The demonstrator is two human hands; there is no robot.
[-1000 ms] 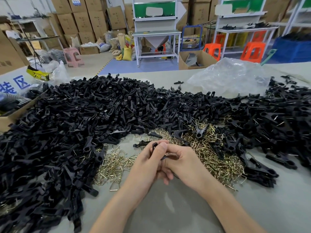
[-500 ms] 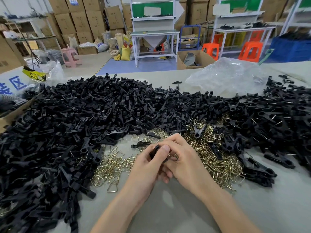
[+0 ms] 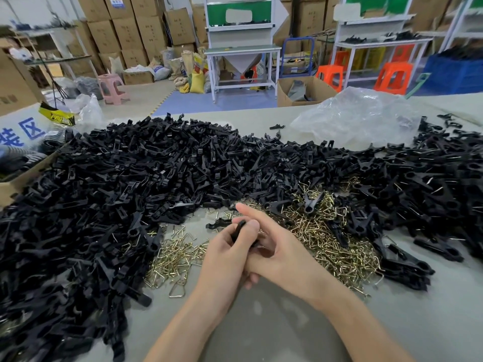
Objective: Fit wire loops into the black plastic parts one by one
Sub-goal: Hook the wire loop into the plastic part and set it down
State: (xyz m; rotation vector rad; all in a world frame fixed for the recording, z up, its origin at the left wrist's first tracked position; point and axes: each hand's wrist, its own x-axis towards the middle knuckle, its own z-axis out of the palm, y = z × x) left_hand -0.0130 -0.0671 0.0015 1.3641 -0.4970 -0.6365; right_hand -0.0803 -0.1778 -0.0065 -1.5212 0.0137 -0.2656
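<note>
Thumb and curled fingers of the left hand [image 3: 222, 257] pinch a slim black plastic part [image 3: 239, 229], holding it end-up just above the grey table top [image 3: 261, 325], low in the middle of my feed. The right hand [image 3: 285, 253] lies against the left from the other side, with its forefinger stretched forward and its other fingers tucked under the left hand. I cannot tell whether it grips the part, a wire or nothing, because the contact is hidden. Brass-coloured bent wire loops [image 3: 329, 239] lie in a loose heap just behind the hands and to both sides of them. A broad heap of black plastic parts [image 3: 125, 184] curves round the wire from left to right. One loose black piece [image 3: 218, 222] lies on the table just beyond the fingertips. A crumpled clear plastic bag [image 3: 360, 118] sits behind the heap on the far right.
</note>
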